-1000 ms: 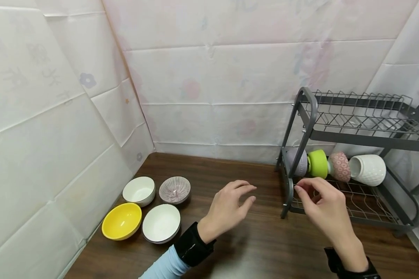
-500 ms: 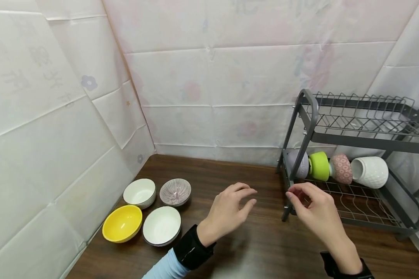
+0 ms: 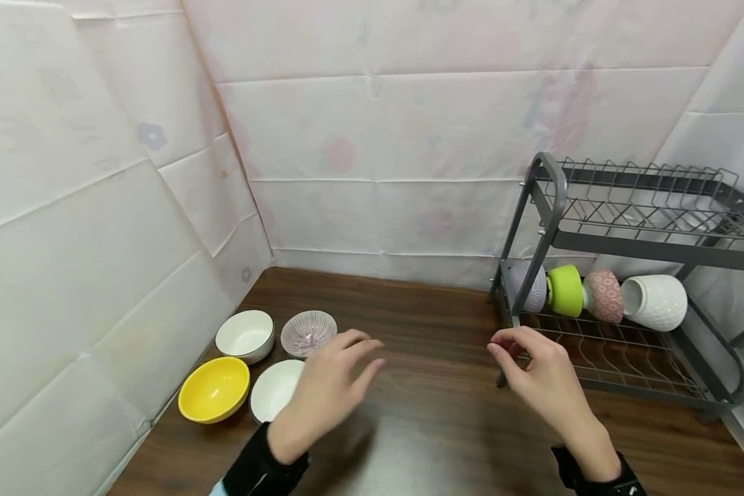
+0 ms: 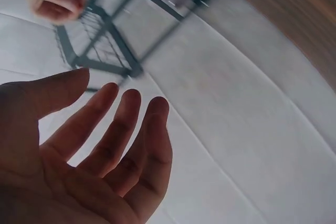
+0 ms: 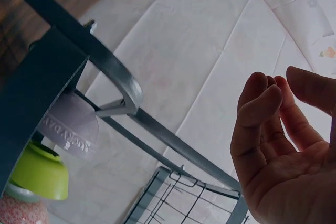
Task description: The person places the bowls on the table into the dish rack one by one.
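Note:
My left hand (image 3: 325, 386) hovers near the bowls on the left with relaxed, spread fingers and nothing in them. It partly hides a white bowl (image 3: 274, 391); beyond it stands a striped bowl (image 3: 308, 332). A yellow bowl (image 3: 213, 390) and another white bowl (image 3: 244, 334) sit further left. My right hand (image 3: 542, 375) is in the air in front of the dish rack (image 3: 651, 244), fingers loosely curved, holding nothing. The right wrist view shows a gap between its thumb and fingers.
On the rack's lower tier lie a lilac cup (image 3: 530, 286), a green bowl (image 3: 564, 291), a pink patterned bowl (image 3: 604, 296) and a white textured cup (image 3: 657, 302), all on their sides. The upper wire tier overhangs them. White cloth walls (image 3: 372, 165) border the wooden table (image 3: 421, 303).
My left hand has moved left, now overlapping the nearer white bowl in the head view. My right hand has drifted left, away from the rack. The dishes stay in place.

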The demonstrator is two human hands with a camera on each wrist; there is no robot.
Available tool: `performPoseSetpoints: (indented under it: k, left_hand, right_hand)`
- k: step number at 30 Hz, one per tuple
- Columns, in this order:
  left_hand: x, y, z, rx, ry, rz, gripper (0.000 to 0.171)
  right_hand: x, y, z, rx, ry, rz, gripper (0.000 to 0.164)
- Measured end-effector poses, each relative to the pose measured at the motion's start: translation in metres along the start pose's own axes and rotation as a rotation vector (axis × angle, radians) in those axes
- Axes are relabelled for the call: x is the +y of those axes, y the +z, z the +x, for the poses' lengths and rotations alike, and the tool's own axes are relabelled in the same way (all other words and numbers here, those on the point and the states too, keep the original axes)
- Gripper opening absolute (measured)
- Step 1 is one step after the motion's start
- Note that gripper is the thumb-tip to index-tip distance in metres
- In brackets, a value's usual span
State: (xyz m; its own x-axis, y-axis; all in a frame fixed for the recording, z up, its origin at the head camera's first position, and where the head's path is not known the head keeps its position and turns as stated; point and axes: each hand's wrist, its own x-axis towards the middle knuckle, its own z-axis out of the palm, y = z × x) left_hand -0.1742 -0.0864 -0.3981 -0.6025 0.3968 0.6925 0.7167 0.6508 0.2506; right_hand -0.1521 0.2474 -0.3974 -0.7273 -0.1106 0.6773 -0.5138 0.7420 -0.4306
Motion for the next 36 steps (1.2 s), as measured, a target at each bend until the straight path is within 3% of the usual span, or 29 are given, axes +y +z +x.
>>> performPoseSetpoints:
  k: [4, 9, 12, 15, 18, 26, 32, 36]
  left_hand:
    - [-0.025, -0.031, -0.027, 0.065, -0.053, 0.146, 0.021]
    - [-0.056, -0.067, -0.060, 0.088, -0.187, 0.299, 0.026]
    - [-0.071, -0.082, -0.078, 0.040, -0.297, 0.331, 0.026]
    - [-0.082, -0.094, -0.094, -0.062, -0.423, 0.338, 0.026]
    - [-0.090, -0.101, -0.108, -0.167, -0.512, 0.339, 0.028]
    - [-0.099, -0.104, -0.124, -0.305, -0.576, 0.347, 0.027]
    - [-0.103, -0.102, -0.134, -0.339, -0.593, 0.347, 0.029]
    - [-0.105, -0.100, -0.143, -0.298, -0.565, 0.357, 0.026]
  right_hand:
    - [0.000, 0.001, -0.001, -0.020, 0.003, 0.003, 0.024]
    - [0.000, 0.002, 0.000, -0.035, 0.006, -0.018, 0.025]
    - [0.000, 0.002, 0.000, -0.037, 0.007, -0.030, 0.026]
    - [0.000, 0.002, -0.001, -0.040, 0.010, -0.031, 0.025]
    - [-0.001, 0.002, -0.003, -0.041, 0.019, -0.031, 0.024]
    - [0.000, 0.002, -0.004, -0.047, 0.021, -0.015, 0.024]
    - [0.000, 0.005, -0.004, -0.062, 0.017, -0.014, 0.025]
    - [0.000, 0.007, -0.003, -0.063, 0.016, -0.009, 0.024]
